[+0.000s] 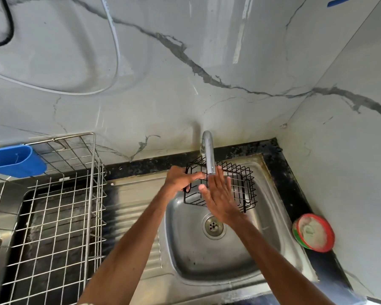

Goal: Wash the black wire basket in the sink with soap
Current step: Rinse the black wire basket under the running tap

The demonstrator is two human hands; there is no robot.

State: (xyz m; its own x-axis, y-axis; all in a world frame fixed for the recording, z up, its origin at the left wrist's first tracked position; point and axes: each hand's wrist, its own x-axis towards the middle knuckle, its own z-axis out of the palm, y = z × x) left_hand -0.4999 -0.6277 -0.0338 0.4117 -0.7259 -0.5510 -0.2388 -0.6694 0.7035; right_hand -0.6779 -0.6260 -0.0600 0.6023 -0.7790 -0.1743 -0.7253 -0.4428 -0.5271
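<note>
Head view: left hand (180,179) grasps the left rim of the black wire basket (242,172), fingers curled over the wire. The basket sits tilted at the far side of the sink (207,260), under the tap (208,155). Right hand (220,199) is flat, fingers straight, just below the spout; contact with the wires is unclear.

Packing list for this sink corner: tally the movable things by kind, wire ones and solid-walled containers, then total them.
Wire: 2, the black wire basket and the steel dish rack
Solid-walled containers: 2, the blue holder and the red-rimmed tub
Total: 4
</note>
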